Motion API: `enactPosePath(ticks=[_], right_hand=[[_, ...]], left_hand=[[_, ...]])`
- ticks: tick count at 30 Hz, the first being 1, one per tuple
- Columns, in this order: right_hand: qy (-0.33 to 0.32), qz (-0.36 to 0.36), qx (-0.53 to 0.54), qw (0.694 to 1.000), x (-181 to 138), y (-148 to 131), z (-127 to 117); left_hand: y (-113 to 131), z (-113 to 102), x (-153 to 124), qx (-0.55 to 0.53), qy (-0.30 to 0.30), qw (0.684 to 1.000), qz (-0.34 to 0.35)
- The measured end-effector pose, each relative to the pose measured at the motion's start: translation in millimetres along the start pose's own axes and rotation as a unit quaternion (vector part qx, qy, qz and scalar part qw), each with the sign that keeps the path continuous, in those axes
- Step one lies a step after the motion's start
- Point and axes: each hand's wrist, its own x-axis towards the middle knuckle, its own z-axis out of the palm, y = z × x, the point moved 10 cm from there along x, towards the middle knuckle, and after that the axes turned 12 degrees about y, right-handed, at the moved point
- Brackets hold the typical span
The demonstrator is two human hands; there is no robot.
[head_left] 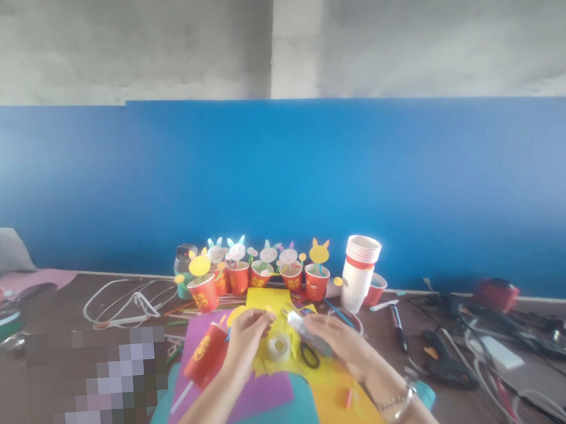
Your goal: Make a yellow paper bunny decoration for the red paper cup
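My left hand (247,334) is closed, thumb and fingertips pinched together above the yellow paper; anything between them is too small to make out. My right hand (341,343) is wrapped round a glue bottle (298,322), its white tip pointing toward my left hand. Beside my left wrist a red paper cup (206,354) lies tilted on purple paper (262,401), and a white stick (182,396) shows below it. Between my hands lie a roll of clear tape (279,346) and scissors with a black handle (310,355), on yellow paper (269,298).
Behind my hands stands a row of red cups (239,278) with paper animal faces on sticks. A stack of white cups (358,274) stands right of them. Cables and a black glue gun (446,362) lie at right, a white cable (139,306) at left. A blue partition (309,171) borders the table.
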Motion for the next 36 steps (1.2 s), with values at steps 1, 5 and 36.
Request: enactPosePath(ticks=[1, 5, 36], right_hand=[[-0.035, 0.019, 0.006, 0.999, -5.0, -1.4, 11.3], [-0.069, 0.048, -0.008, 0.996, -11.8, -8.5, 29.5], [0.012, -0.070, -0.124, 0.990, -26.1, -21.8, 37.1]], left_hand=[[1.2, -0.6, -0.2, 0.004, 0.003, 1.000, 0.005], [5.7, -0.7, -0.9, 0.028, 0.006, 0.999, 0.028], [18.1, 3.9, -15.6, 0.095, 0.022, 0.979, 0.177]])
